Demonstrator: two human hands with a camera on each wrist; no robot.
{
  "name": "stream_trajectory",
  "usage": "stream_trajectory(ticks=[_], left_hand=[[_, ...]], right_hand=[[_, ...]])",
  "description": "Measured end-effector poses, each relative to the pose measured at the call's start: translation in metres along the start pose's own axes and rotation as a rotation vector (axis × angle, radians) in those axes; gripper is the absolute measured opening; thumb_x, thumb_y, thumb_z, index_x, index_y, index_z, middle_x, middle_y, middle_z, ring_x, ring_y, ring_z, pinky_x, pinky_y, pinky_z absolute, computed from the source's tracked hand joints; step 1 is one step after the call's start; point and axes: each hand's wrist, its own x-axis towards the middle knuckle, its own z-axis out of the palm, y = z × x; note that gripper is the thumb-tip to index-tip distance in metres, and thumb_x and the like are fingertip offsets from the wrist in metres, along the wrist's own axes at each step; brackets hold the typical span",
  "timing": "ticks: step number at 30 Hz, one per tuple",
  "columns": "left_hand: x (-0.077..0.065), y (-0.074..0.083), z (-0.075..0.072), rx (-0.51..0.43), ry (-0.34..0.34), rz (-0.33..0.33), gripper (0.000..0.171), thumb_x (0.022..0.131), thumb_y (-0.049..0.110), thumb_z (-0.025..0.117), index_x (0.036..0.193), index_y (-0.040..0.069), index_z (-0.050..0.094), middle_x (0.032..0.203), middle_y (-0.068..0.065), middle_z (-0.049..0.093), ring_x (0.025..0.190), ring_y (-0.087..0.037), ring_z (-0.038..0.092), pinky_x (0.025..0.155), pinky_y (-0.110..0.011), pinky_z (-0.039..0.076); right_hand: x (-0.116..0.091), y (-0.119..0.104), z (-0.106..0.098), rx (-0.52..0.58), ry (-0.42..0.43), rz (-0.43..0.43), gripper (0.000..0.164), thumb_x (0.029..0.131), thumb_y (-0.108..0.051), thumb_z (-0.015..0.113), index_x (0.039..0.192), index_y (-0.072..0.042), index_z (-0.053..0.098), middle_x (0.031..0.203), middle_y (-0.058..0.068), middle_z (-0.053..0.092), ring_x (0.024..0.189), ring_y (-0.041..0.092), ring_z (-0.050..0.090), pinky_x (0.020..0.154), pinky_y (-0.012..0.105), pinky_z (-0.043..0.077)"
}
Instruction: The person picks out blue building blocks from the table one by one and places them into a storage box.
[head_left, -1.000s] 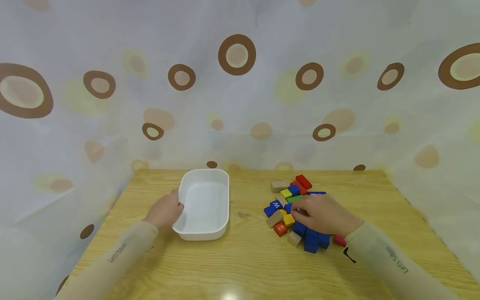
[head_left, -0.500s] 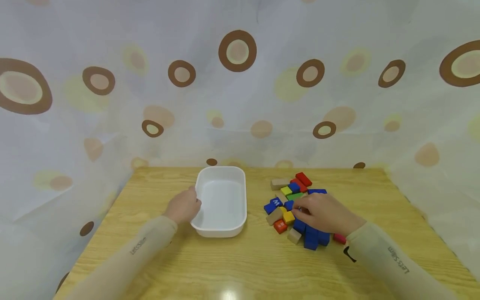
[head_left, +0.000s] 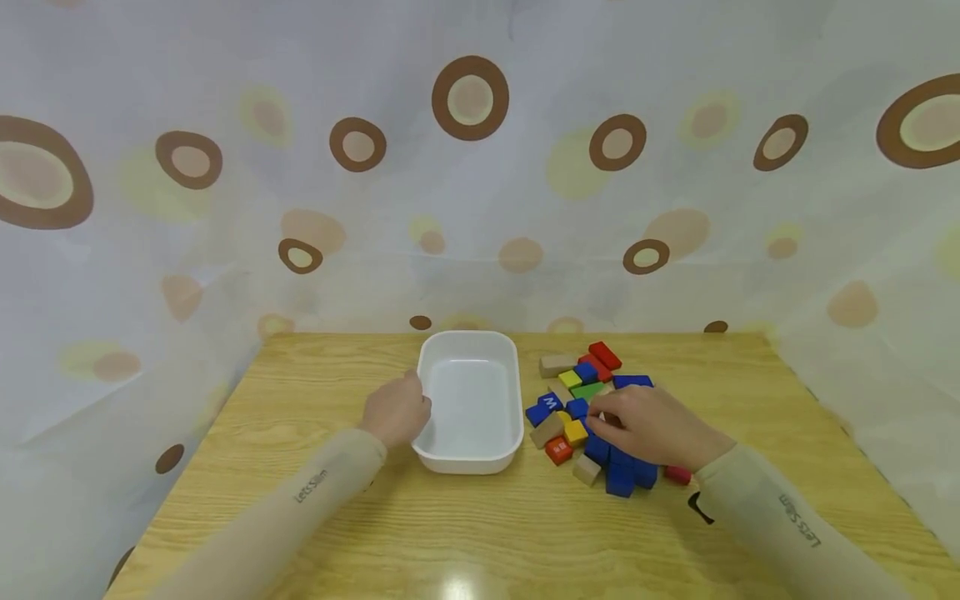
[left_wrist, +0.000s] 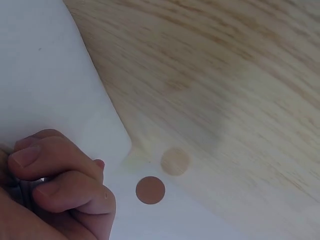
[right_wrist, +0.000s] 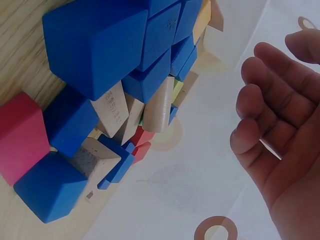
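My left hand (head_left: 396, 410) grips the left side of a white plastic tray (head_left: 468, 465), which sits in the middle of the table with nothing in it. In the left wrist view the fingers curl against the tray's white wall (left_wrist: 55, 75). My right hand (head_left: 651, 427) hovers over a pile of wooden blocks right of the tray. Its fingers are loosely bent and hold nothing in the right wrist view. Blue blocks (right_wrist: 95, 45) make up much of the pile. A red block (head_left: 558, 451), a yellow block (head_left: 575, 432) and several plain wood ones lie among them. Part of the pile is hidden under the right hand.
The wooden table (head_left: 465, 533) reaches back to a pale curtain (head_left: 480, 208) with brown rings, which also runs along both sides. A red block (head_left: 604, 356) lies at the pile's far end, and a pinkish-red block (head_left: 678, 475) near the right sleeve.
My left hand has slid the tray to the right, from the left part of the table to close beside the blocks. The right hand has stayed in place over the pile.
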Motion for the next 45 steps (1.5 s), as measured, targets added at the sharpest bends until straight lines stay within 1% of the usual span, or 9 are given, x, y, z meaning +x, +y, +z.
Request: stream_trajectory(ticks=[5,9,17,22,24,26,33,39,45], left_hand=[[-0.001,0.004,0.0,-0.01,-0.006,-0.022,0.038,0.1,0.022,0.054,0.124,-0.008,0.056,0.087,-0.009,0.064,0.072,-0.02,0.06,0.063,-0.034,0.052],[-0.001,0.005,-0.001,-0.016,-0.009,-0.021,0.041,0.1,0.022,0.054,0.128,-0.009,0.054,0.089,-0.01,0.065,0.073,-0.02,0.061,0.065,-0.034,0.054],[-0.002,0.007,0.0,-0.032,-0.022,-0.027,0.044,0.1,0.02,0.053,0.131,-0.012,0.052,0.089,-0.011,0.064,0.072,-0.02,0.061,0.063,-0.032,0.053],[-0.002,0.008,-0.002,-0.018,-0.034,-0.038,0.045,0.1,0.021,0.053,0.131,-0.013,0.052,0.087,-0.011,0.064,0.07,-0.021,0.061,0.06,-0.032,0.052],[-0.002,0.008,-0.002,-0.009,-0.039,-0.045,0.045,0.101,0.021,0.053,0.131,-0.012,0.051,0.087,-0.011,0.064,0.071,-0.021,0.061,0.061,-0.032,0.053],[-0.001,0.008,-0.001,-0.001,-0.042,-0.051,0.046,0.101,0.021,0.053,0.132,-0.012,0.051,0.087,-0.011,0.063,0.071,-0.021,0.061,0.062,-0.033,0.053],[0.001,0.009,0.002,0.023,-0.047,-0.046,0.045,0.1,0.02,0.051,0.132,-0.013,0.05,0.085,-0.012,0.064,0.069,-0.021,0.062,0.06,-0.033,0.053],[0.001,0.01,0.003,0.043,-0.034,-0.048,0.044,0.101,0.02,0.052,0.132,-0.011,0.051,0.084,-0.011,0.064,0.069,-0.021,0.062,0.061,-0.033,0.053],[0.0,0.013,0.004,0.024,-0.05,-0.047,0.041,0.1,0.02,0.052,0.129,-0.01,0.053,0.083,-0.01,0.062,0.069,-0.021,0.061,0.059,-0.032,0.052]], right_hand=[[0.001,0.004,0.002,-0.009,-0.003,0.011,0.01,0.098,-0.024,0.065,0.093,-0.021,0.073,0.08,-0.017,0.064,0.06,-0.005,0.049,0.058,0.019,0.045],[0.002,0.006,0.003,-0.027,-0.016,0.035,0.011,0.098,-0.025,0.065,0.095,-0.02,0.074,0.081,-0.016,0.065,0.063,-0.003,0.05,0.06,0.02,0.046],[0.01,0.007,0.004,-0.029,-0.08,0.109,0.009,0.095,-0.025,0.067,0.1,-0.02,0.072,0.085,-0.012,0.065,0.068,0.002,0.053,0.063,0.023,0.049],[0.016,0.008,0.01,-0.096,-0.137,0.127,0.021,0.094,-0.026,0.071,0.112,-0.016,0.071,0.107,0.0,0.07,0.085,0.01,0.064,0.077,0.033,0.058],[0.018,0.008,0.012,-0.113,-0.148,0.129,0.025,0.093,-0.028,0.072,0.114,-0.015,0.071,0.116,0.004,0.07,0.095,0.016,0.066,0.084,0.039,0.058],[0.021,0.008,0.013,-0.121,-0.158,0.13,0.026,0.092,-0.028,0.073,0.114,-0.015,0.071,0.118,0.005,0.07,0.101,0.02,0.067,0.088,0.043,0.057],[0.026,0.008,0.015,-0.14,-0.238,0.169,0.023,0.089,-0.03,0.076,0.108,-0.017,0.071,0.107,0.001,0.071,0.088,0.013,0.062,0.083,0.039,0.057],[0.03,0.007,0.015,-0.141,-0.261,0.21,0.024,0.09,-0.032,0.076,0.108,-0.017,0.072,0.11,0.002,0.071,0.094,0.015,0.064,0.088,0.043,0.056],[0.034,0.007,0.017,-0.096,-0.286,0.272,0.022,0.091,-0.031,0.074,0.108,-0.017,0.071,0.106,-0.001,0.071,0.086,0.012,0.061,0.087,0.042,0.056]])
